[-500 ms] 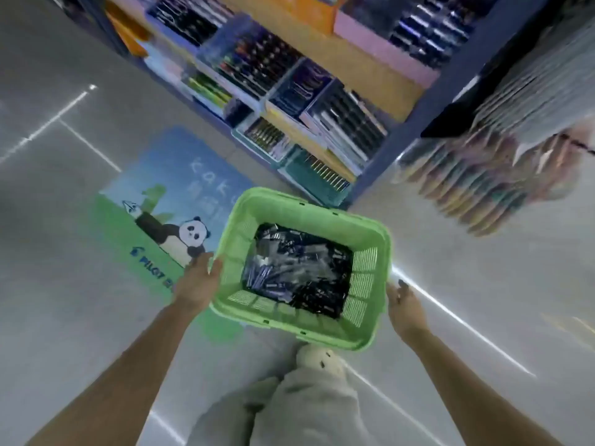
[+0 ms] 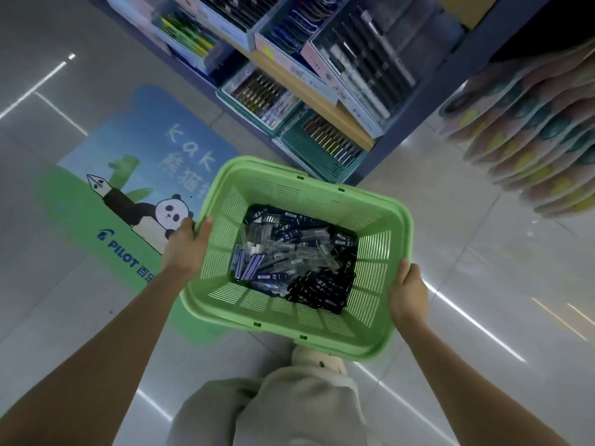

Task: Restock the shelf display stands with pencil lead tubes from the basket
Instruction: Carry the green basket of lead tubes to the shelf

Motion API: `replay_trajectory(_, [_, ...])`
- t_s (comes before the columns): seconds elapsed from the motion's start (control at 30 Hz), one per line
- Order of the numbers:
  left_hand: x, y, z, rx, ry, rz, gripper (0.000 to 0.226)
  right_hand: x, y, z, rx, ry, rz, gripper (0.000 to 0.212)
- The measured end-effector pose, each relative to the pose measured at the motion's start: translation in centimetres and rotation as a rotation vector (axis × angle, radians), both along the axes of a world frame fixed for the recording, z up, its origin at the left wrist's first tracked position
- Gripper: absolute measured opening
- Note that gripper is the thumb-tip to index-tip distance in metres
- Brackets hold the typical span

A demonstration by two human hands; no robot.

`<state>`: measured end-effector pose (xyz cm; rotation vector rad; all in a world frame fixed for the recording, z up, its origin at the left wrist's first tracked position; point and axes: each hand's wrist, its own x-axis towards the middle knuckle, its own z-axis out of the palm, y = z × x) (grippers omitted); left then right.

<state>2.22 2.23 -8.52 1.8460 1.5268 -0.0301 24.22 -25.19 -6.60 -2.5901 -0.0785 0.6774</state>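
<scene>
I hold a light green slatted plastic basket (image 2: 283,320) in front of me, above the floor. Its bottom is covered with a loose heap of pencil lead tubes (image 2: 289,255), dark blue, black and clear. My left hand (image 2: 186,246) grips the basket's left rim, thumb over the edge. On the right rim, my right hand (image 2: 407,292) grips with its fingers curled under the edge. The blue shelf unit (image 2: 418,101) ahead carries display stands (image 2: 363,62) full of pens and leads.
A blue and green panda floor sticker (image 2: 135,175) lies on the glossy grey tiles at left. At the right, a rack of overlapping pastel packets (image 2: 531,136) juts out. My knee in beige trousers (image 2: 289,407) and a pale shoe sit below the basket.
The shelf and basket appear larger and nearer than before. My right hand, which was beside the rim, now grips it. The left hand keeps its hold.
</scene>
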Motion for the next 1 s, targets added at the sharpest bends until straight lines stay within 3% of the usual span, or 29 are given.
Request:
replay_trajectory(0.23, [-2.3,-0.5,6.6,0.024,-0.047,0.095,0.046,0.8,1.9,6.2,0.024,-0.018,0.036,0.049])
replay_trajectory(0.47, [-7.9,-2.2,19.0,0.000,-0.048,0.234,0.059,-0.6,4.0,18.9,0.063,-0.017,0.173,0.046])
replay_trajectory(0.67, [-11.9,-2.7,31.5,0.020,-0.034,0.360,0.057,-1.7,6.9,31.0,0.122,-0.027,0.318,0.040])
replay_trajectory(1.0, [-16.9,-2.1,47.8,0.034,-0.113,0.572,0.052,-4.1,14.6,47.6,0.222,-0.019,0.480,0.061])
